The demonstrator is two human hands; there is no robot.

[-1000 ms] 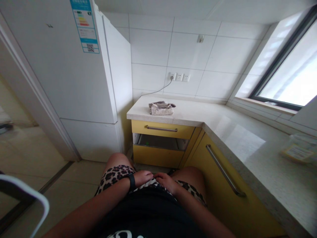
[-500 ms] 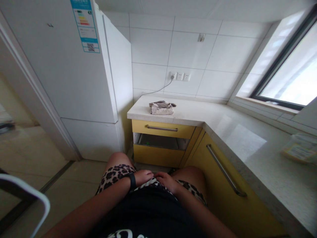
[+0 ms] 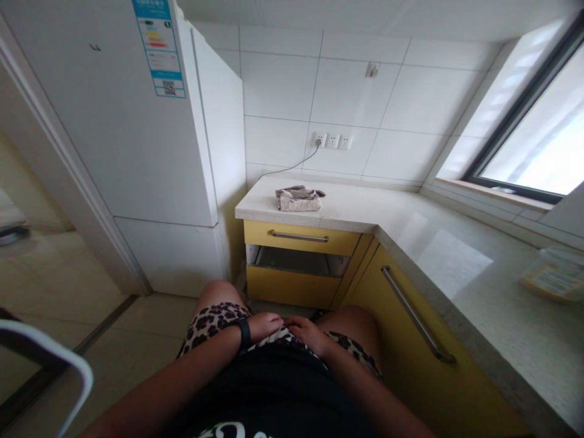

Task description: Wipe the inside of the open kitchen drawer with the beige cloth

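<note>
My left hand (image 3: 264, 326), with a black band on its wrist, rests on the leopard-print shorts (image 3: 210, 326) in my lap. Its fingers lie fairly flat and hold nothing that I can see. Close beside it my right hand (image 3: 306, 333) also lies on the shorts, fingers loosely laid down and nothing visible in them. The fingertips of the two hands are near each other. In front of my knees, folded greyish-brown cloths (image 3: 300, 199) lie in a small stack on the countertop, out of reach of both resting hands.
Beneath the pale countertop (image 3: 365, 204) are a yellow drawer (image 3: 301, 237) and a lower drawer (image 3: 292, 286) with a gap above it. A cabinet door (image 3: 420, 328) stands close on my right. At left is a white refrigerator (image 3: 150, 140). A clear container (image 3: 554, 277) sits far right.
</note>
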